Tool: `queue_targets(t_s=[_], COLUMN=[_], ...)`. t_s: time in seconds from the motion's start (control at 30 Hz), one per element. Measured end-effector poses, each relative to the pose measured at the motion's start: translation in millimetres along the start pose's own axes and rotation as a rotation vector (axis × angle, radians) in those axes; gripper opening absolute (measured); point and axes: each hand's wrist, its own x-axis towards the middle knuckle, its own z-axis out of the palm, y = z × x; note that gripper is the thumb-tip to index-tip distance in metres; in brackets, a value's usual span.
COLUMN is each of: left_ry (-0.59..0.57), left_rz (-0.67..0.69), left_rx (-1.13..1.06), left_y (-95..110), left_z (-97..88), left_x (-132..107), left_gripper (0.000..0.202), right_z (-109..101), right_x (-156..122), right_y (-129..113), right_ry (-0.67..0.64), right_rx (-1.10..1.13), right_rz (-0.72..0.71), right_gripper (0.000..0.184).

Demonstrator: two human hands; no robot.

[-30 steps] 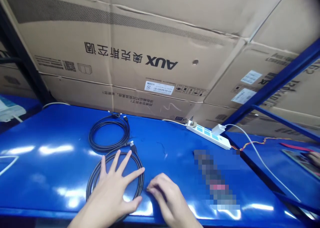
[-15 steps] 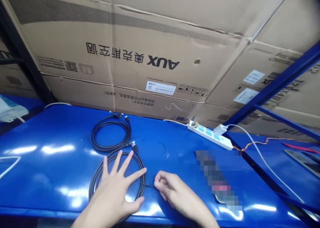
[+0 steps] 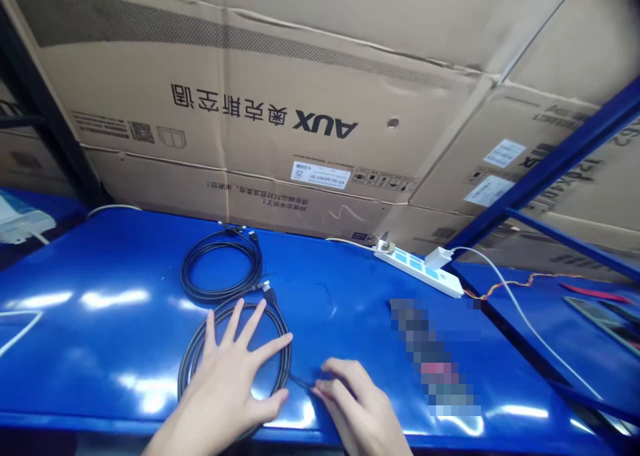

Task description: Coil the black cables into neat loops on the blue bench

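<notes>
My left hand (image 3: 225, 369) lies over a coiled black cable (image 3: 286, 329), its fingers spread and pressing on the loops. A plug end (image 3: 269, 293) of that cable sticks out at the top of the coil. To the right, my right hand (image 3: 357, 403) pinches the end of a thin black tie (image 3: 300, 381) that runs out from the coil's right side. How the tie goes round the coil cannot be seen. Just behind lies a second coiled black cable (image 3: 187, 273), with connectors at its far side.
The blue tabletop (image 3: 350, 329) carries a white power strip (image 3: 420, 273) with a white charger (image 3: 439, 258) in it. A blurred-out object (image 3: 433, 356) lies on the right. Large cardboard boxes (image 3: 275, 56) stand behind, beside a blue metal frame (image 3: 550, 153).
My right hand has shifted down and turned, and it now pinches the thin tie with its fingers pointing left. My left hand stays in place on the coil.
</notes>
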Motion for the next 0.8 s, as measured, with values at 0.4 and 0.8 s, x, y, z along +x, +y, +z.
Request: queue_targets(t_s=[0.4,0.8], left_ry=[0.035,-0.033], left_rz=[0.035,-0.024], left_rx=[0.039,0.014], left_y=[-2,2], left_z=[2.8,-2.1], left_x=[-1,1], left_gripper=[0.078,0.077], right_z=[2,9], right_x=[30,18], right_y=[1,16], right_ry=[-0.116,-0.148], right_rx=[0.068,0.332], right_rz=[-0.417,0.335], right_gripper=[0.038,0.021])
